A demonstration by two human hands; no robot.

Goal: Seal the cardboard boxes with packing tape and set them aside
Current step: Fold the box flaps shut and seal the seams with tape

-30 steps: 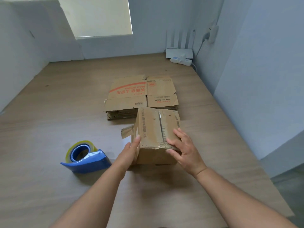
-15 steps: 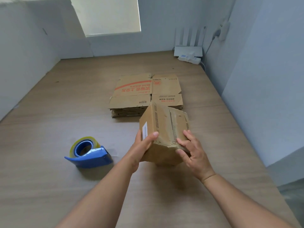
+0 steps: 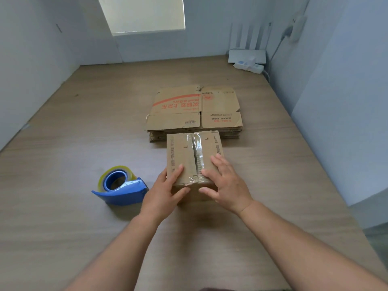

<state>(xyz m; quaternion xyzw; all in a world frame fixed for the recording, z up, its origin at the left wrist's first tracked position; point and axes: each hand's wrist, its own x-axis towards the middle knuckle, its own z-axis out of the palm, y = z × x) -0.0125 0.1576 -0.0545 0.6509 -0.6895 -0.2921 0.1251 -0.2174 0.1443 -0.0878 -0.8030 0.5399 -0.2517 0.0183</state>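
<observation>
The box point(image 3: 180, 152) is sitting on the worktop point(image 3: 63, 143), seam point(image 3: 197, 152) running away from the person; left grip point(image 3: 165, 190) and right grip point(image 3: 226, 183) are each clasping its near edge, the dispenser point(image 3: 120, 185) lying nearer the left

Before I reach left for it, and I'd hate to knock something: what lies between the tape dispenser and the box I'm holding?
Head view: only bare table and your left hand, gripping the near-left corner of the box beside the tape dispenser.
</observation>
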